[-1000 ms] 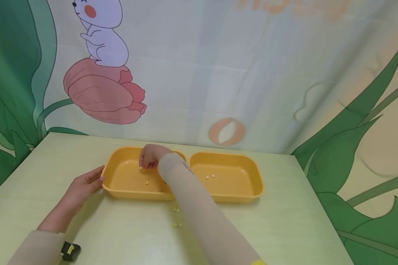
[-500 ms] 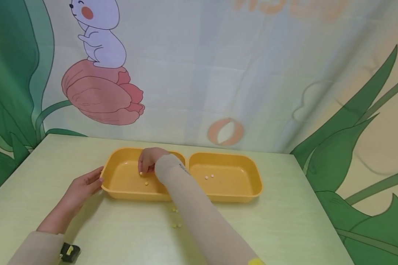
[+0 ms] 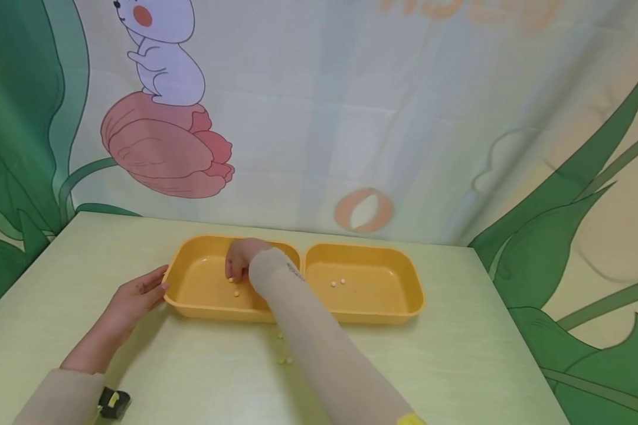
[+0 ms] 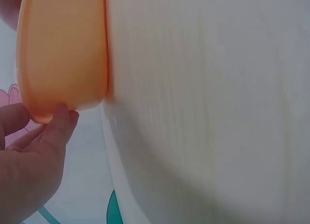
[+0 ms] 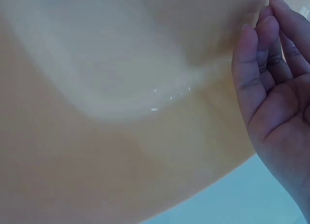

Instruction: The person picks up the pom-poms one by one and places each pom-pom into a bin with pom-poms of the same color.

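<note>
My left hand (image 3: 133,304) holds the left end of a yellow tray (image 3: 202,313), its thumb and fingertips at the rim and outer wall. In the left wrist view, the fingers (image 4: 60,120) lie against the tray's rounded end. Inside this tray, my right hand (image 3: 239,258) reaches down with curled fingers. At its fingertips is a small yellow bead (image 3: 231,280), pinched close over the tray floor. Another yellow bead (image 3: 236,294) lies just in front of it. The right wrist view shows the thumb and finger tips (image 5: 273,3) brought together; the bead is barely visible there.
A second yellow tray (image 3: 388,319) stands right beside the first, with two white beads (image 3: 333,284) inside. Several small beads (image 3: 281,360) lie on the table in front, near the right sleeve. A black device (image 3: 114,403) is at the left wrist. A printed curtain hangs behind.
My right hand has come down and slightly nearer inside the left tray, its bead moving with the fingertips toward the other yellow bead. The left hand stays at the tray's end.
</note>
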`<action>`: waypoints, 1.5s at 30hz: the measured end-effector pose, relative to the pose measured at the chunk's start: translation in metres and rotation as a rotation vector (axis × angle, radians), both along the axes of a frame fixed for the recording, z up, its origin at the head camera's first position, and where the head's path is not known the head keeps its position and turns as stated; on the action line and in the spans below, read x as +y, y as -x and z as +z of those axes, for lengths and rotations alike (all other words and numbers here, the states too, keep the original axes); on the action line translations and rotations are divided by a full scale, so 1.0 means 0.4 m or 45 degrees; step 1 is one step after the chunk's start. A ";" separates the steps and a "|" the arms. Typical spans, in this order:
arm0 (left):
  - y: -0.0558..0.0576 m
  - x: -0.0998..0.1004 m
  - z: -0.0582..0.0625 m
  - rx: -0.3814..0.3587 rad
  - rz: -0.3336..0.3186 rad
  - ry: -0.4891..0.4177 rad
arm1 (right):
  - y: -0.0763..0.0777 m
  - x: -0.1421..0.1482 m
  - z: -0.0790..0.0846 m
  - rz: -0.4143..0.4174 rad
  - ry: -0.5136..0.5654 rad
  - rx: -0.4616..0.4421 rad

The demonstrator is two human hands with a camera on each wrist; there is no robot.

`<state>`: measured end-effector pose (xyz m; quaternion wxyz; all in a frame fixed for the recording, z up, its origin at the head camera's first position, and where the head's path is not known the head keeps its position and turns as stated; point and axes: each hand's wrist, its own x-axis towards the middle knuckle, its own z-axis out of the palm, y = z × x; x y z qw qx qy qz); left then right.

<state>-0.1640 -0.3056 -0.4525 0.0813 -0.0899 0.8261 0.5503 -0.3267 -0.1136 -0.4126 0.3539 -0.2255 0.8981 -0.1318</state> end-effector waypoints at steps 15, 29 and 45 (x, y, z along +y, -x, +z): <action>-0.003 0.008 0.000 -0.018 0.012 0.006 | 0.016 0.057 0.148 0.210 0.243 0.032; -0.009 0.009 -0.006 -0.038 0.020 0.004 | -0.074 0.277 0.236 0.082 0.716 0.077; -0.004 0.017 0.003 -0.056 0.046 0.025 | -0.234 0.508 0.142 -0.045 0.849 0.183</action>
